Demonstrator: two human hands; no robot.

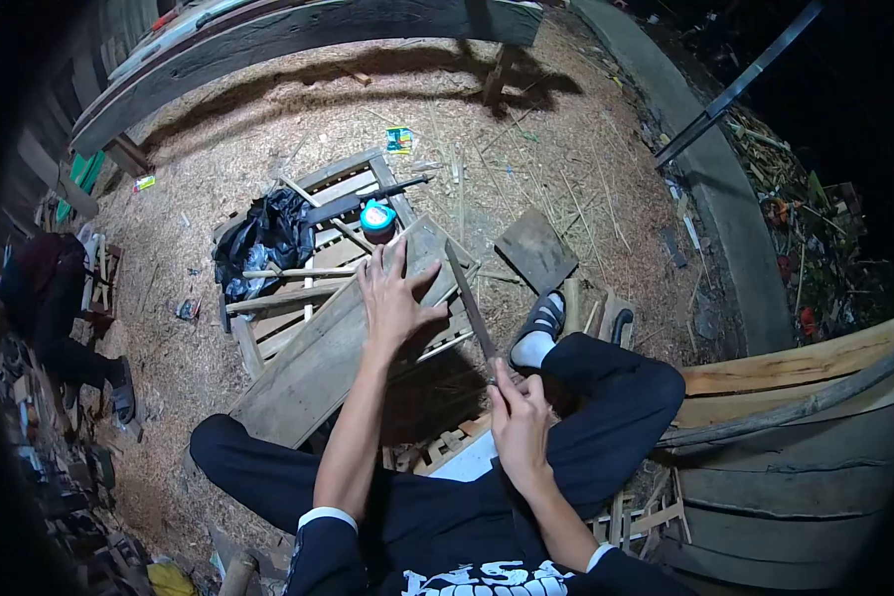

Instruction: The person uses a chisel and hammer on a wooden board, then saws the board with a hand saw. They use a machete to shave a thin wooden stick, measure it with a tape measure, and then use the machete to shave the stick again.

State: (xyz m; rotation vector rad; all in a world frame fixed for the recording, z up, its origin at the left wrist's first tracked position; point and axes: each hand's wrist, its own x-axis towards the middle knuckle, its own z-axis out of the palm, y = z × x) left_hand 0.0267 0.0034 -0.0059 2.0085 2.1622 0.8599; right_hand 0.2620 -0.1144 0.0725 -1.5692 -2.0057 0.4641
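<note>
- Across the near middle of the scene, a wooden plank [323, 353] is slanting from near left to far right, its far part lying over a slatted wooden frame [382, 177].
- Over the plank's far half, the left hand [392, 303] is spreading its fingers, palm down; its grip is released, and I cannot tell whether every finger is touching the wood.
- Right of the plank, the right hand [519, 422] is grasping the near end of a long narrow tool [472, 308], whose far tip is reaching the plank's far right edge; contact there is unclear.
- Judging by these 2 hands, the person is probably steadying the plank and setting the tool along its side.
- A stroke from this pose would be calling for a firm left palm, with the thumb well off the tool's path.
- On the right, a sandalled foot [541, 320] is sitting just beside the tool, and a square board [536, 248] is lying farther off, narrowing the room for swinging.
- On the far left, a tape measure [375, 219] and a black plastic bag [263, 238] are crowding the frame.
- Beyond the frame, shaving-strewn ground [219, 149] is stretching toward the far worktop [298, 50].
</note>
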